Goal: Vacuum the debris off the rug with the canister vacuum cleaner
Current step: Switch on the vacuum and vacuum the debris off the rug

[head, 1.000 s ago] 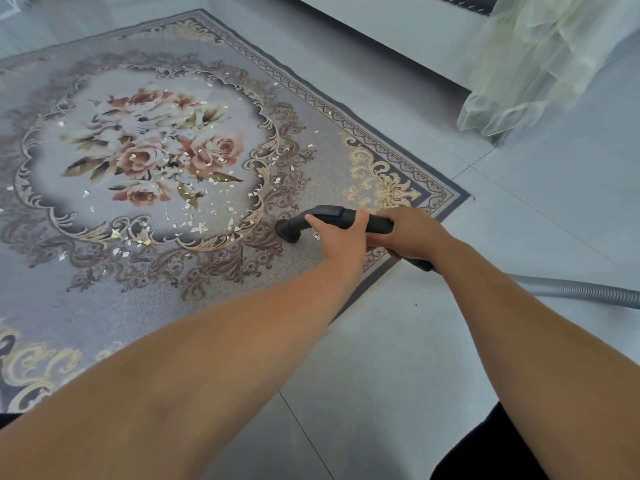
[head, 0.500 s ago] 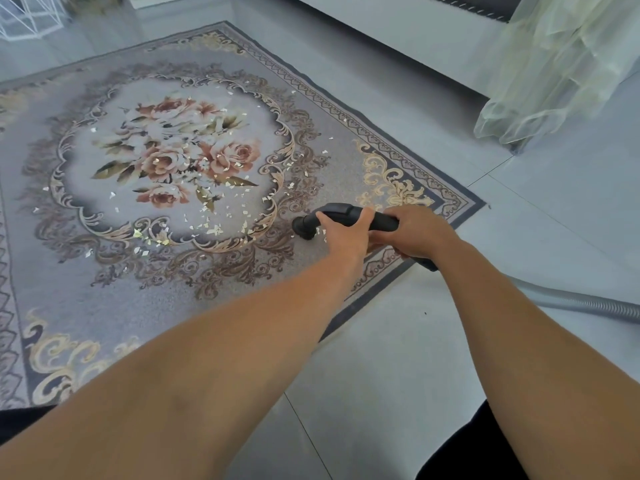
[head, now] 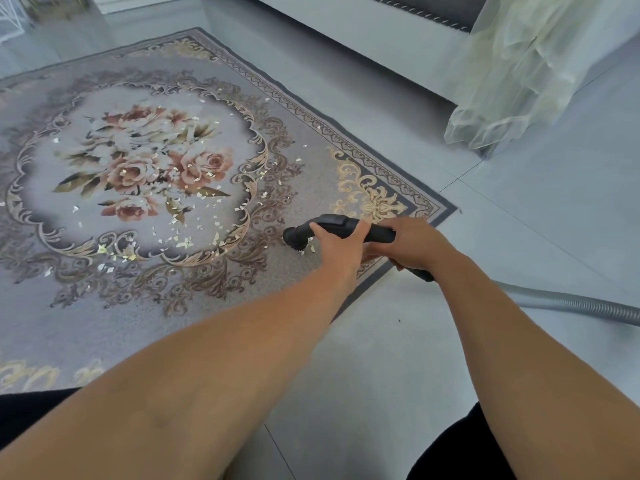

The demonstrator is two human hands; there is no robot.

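Two grips wrap the stiff vacuum handle: left grip ahead, right grip behind. Light debris lies beyond them.

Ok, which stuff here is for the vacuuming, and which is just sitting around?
For the job:
- the black vacuum handle, gripped by the left hand and the right hand
- its grey hose
- the rug
- the pale scraps scattered on it

Just there:
- the sheer curtain
- the pale furniture base behind the rug
- the floor tiles
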